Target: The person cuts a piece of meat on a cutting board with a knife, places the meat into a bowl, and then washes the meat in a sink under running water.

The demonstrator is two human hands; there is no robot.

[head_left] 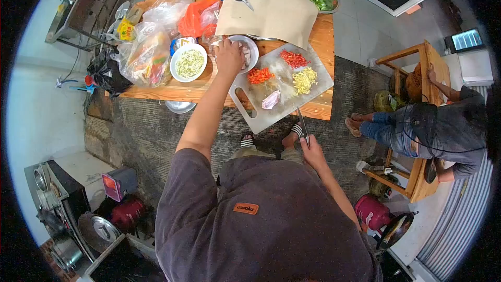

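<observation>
Two hands noted. My left hand [229,56] lay seemingly inside the small bowl [253,48] beside the cutting board [261,116]; its grip could not be told. My right hand [312,149] was closed round the knife [302,121], held low off the table [324,34]; blade best kept pointing away from me.

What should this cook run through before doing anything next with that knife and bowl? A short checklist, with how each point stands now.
1. Knife gripped by the right hand: ok, fingers closed on the handle.
2. Blade away from the left hand: ok, that hand is up at the small bowl.
3. Left hand's hold on the bowl: cannot tell.
4. Cutting board fully on the table: not ok, its near corner hangs over the edge.
5. Chopped piles kept apart: ok, red chilli and the yellow pile lie separate.
6. Seated person away from the blade: ok.
</observation>
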